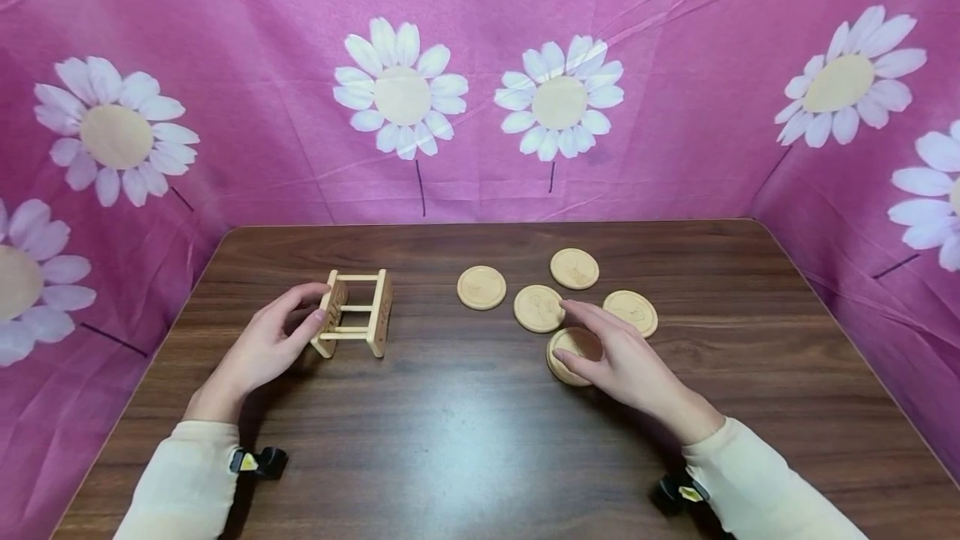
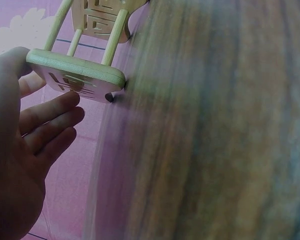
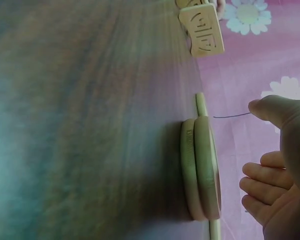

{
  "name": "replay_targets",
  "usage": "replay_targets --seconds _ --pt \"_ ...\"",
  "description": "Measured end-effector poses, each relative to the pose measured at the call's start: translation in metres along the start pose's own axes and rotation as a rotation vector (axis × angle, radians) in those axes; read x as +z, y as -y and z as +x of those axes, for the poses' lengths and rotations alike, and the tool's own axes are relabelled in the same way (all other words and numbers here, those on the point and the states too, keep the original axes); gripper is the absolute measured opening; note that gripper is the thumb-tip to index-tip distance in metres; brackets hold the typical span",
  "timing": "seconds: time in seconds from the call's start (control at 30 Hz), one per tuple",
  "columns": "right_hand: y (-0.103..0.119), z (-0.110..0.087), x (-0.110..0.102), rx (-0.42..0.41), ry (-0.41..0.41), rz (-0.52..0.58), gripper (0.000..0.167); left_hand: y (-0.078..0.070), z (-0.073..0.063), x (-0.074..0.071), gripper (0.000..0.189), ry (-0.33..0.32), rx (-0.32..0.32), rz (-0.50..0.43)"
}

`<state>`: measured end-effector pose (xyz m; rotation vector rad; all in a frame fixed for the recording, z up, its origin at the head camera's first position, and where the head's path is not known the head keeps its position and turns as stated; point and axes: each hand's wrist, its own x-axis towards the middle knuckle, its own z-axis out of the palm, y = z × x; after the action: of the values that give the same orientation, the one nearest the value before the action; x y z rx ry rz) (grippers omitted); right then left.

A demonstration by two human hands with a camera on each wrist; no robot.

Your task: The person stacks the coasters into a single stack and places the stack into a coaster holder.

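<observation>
On the left of the table, a small slatted wooden rack [image 1: 381, 319] stands with carved side panels and round rods between them. My left hand [image 1: 270, 340] holds its left panel at the top with thumb and index finger; the other fingers [image 2: 55, 117] extend loosely beside the panel. My right hand [image 1: 630, 361] hovers over two stacked round wooden coasters [image 1: 572, 373], thumb and index spread apart. In the right wrist view, a gap separates this hand from the coaster stack [image 3: 206, 170].
Single engraved coasters lie around the stack: one close behind it [image 1: 537, 308], one farther left [image 1: 482, 287], one at the back [image 1: 574, 268] and one to the right [image 1: 622, 304]. A pink cloth with daisies [image 1: 480, 190] hangs around the brown wooden table [image 1: 450, 423].
</observation>
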<state>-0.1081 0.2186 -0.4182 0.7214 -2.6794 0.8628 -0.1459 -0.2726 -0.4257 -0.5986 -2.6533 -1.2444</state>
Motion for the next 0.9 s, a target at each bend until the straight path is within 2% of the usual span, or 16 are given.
replay_targets --seconds 0.47,0.9 --pt "0.006 0.024 0.007 0.004 0.023 0.015 0.062 0.003 -0.001 0.001 0.034 -0.003 0.017 0.005" --pt "0.009 0.042 0.014 -0.005 0.057 0.052 0.062 0.004 -0.001 0.0 0.034 0.015 -0.004 0.014"
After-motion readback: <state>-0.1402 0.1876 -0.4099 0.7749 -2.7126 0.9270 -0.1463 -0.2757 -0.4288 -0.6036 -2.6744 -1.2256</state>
